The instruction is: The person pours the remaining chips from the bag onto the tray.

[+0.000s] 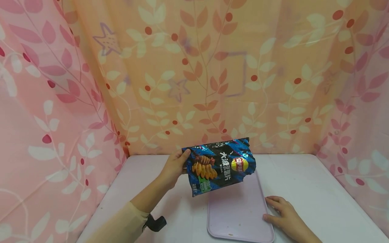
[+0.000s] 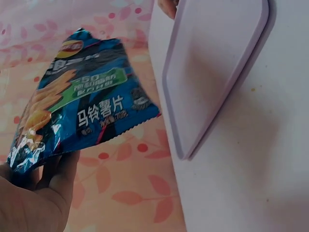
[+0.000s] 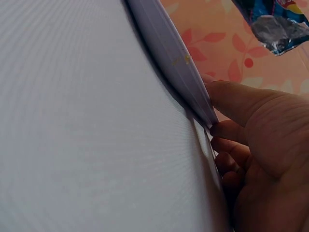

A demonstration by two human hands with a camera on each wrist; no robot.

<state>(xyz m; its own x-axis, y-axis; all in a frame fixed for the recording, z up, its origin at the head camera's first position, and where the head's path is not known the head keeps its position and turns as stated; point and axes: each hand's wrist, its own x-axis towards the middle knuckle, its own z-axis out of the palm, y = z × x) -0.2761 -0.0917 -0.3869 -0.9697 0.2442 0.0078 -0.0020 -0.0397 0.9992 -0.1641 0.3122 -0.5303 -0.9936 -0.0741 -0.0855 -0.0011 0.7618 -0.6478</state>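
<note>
A blue and black potato chip bag (image 1: pixel 222 167) is held sideways above the far part of a pale purple tray (image 1: pixel 237 209). My left hand (image 1: pixel 174 168) pinches its left end, thumb on the front, the other fingers mostly hidden behind it. At the opposite end the bag's edge is ragged, and silver lining (image 3: pixel 277 34) shows there in the right wrist view. My right hand (image 1: pixel 285 216) holds the tray's right rim, its thumb over the edge and its fingertips (image 3: pixel 223 129) close against the outer side.
The tray lies on a white table (image 1: pixel 310 185), with small crumbs (image 1: pixel 231 234) near its front edge. Patterned curtains (image 1: pixel 194 84) rise behind and along both sides of the table. A black strap (image 1: pixel 156 223) hangs at my left sleeve.
</note>
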